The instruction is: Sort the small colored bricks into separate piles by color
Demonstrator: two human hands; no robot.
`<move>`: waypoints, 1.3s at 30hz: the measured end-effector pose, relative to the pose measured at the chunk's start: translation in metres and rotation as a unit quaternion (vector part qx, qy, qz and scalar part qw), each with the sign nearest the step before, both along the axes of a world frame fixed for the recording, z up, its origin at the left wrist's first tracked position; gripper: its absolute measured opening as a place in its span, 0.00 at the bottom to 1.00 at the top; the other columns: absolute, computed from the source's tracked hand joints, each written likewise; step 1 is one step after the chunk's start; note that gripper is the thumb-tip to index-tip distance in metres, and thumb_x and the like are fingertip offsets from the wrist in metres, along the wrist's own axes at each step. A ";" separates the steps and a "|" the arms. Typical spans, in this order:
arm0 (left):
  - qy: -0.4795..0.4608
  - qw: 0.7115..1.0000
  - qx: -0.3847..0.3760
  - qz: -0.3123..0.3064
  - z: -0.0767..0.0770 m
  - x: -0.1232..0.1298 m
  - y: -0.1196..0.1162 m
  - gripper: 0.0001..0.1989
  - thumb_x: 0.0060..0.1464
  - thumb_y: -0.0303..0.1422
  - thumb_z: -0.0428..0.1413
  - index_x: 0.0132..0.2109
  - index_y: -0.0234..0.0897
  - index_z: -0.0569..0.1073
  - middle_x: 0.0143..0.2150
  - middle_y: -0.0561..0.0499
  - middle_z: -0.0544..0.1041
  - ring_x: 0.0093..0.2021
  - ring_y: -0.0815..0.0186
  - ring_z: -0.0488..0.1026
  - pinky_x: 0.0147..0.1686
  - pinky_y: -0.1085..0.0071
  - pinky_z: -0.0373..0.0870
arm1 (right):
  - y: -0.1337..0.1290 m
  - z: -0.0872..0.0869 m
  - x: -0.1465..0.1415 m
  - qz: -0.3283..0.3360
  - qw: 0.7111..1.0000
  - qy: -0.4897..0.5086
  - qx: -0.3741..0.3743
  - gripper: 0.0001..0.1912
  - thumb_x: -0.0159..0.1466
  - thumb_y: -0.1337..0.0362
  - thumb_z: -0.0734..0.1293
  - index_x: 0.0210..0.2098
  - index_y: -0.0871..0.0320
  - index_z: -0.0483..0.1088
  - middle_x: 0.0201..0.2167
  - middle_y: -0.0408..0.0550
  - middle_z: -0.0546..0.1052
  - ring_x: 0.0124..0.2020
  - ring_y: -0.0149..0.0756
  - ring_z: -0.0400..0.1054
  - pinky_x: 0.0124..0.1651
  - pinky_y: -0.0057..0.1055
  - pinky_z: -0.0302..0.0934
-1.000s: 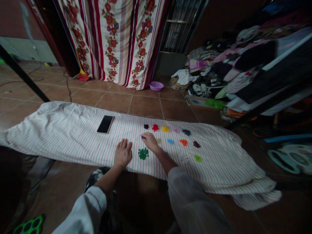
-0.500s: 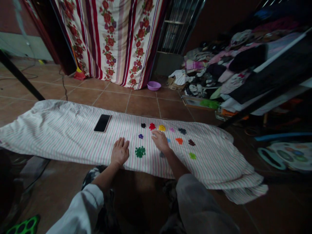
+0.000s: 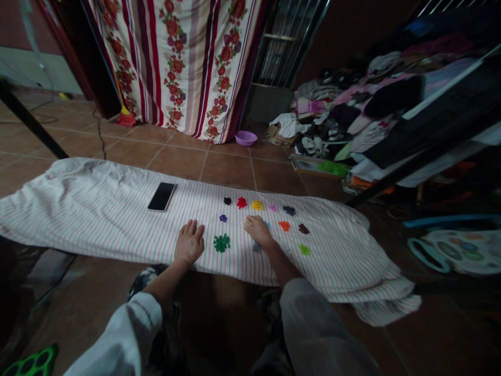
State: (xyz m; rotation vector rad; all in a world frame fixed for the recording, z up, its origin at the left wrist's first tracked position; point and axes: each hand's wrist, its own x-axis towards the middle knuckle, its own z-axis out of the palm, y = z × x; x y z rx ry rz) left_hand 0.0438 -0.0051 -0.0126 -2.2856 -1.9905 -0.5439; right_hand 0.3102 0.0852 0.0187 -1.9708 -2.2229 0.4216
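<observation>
Small piles of coloured pieces lie on a striped cloth [image 3: 125, 209]. My left hand [image 3: 189, 243] rests flat on the cloth, fingers apart, left of the green pile [image 3: 222, 243]. My right hand [image 3: 258, 231] is closed, its fingertips at a small pale cluster [image 3: 248, 223]; whether it grips a piece is too small to tell. It partly covers a light blue pile [image 3: 267, 224] and sits above a grey one [image 3: 257, 247]. Behind it are the red [image 3: 241, 202] and yellow [image 3: 257, 205] piles; to its right, an orange pile [image 3: 284, 226].
A phone [image 3: 162, 197] lies on the cloth at the left. Beyond the cloth are a purple bowl [image 3: 246, 138] on the tiled floor, a floral curtain [image 3: 195, 62] and a heap of clothes [image 3: 344, 104]. Dark poles stand at both sides.
My right hand has drawn back slightly toward me and its fingers have closed, with pale pieces now showing at the fingertips. The view has shifted a little; my left hand stays flat.
</observation>
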 end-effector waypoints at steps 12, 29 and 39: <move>-0.002 1.000 0.005 -0.002 0.000 0.000 0.000 0.21 0.57 0.29 0.48 0.56 0.36 0.72 0.62 0.38 0.68 0.65 0.50 0.60 0.62 0.53 0.59 | 0.009 -0.004 -0.008 0.042 0.999 0.025 0.005 0.14 0.61 0.70 0.65 0.46 0.59 0.75 0.45 0.51 0.73 0.45 0.35 0.67 0.51 0.26 0.58; 0.008 1.000 0.009 -0.003 0.002 0.000 0.001 0.20 0.57 0.29 0.49 0.56 0.35 0.73 0.62 0.37 0.68 0.65 0.49 0.61 0.62 0.53 0.60 | 0.014 0.002 -0.021 0.044 0.999 0.013 -0.014 0.14 0.63 0.67 0.64 0.47 0.58 0.76 0.45 0.53 0.72 0.44 0.36 0.68 0.47 0.28 0.59; 0.002 1.000 0.007 -0.002 0.001 0.000 0.001 0.20 0.57 0.29 0.49 0.56 0.36 0.72 0.61 0.38 0.69 0.65 0.50 0.61 0.62 0.54 0.59 | 0.014 0.006 -0.020 0.068 0.998 -0.006 -0.002 0.14 0.63 0.66 0.65 0.47 0.58 0.75 0.47 0.54 0.74 0.48 0.39 0.66 0.54 0.32 0.56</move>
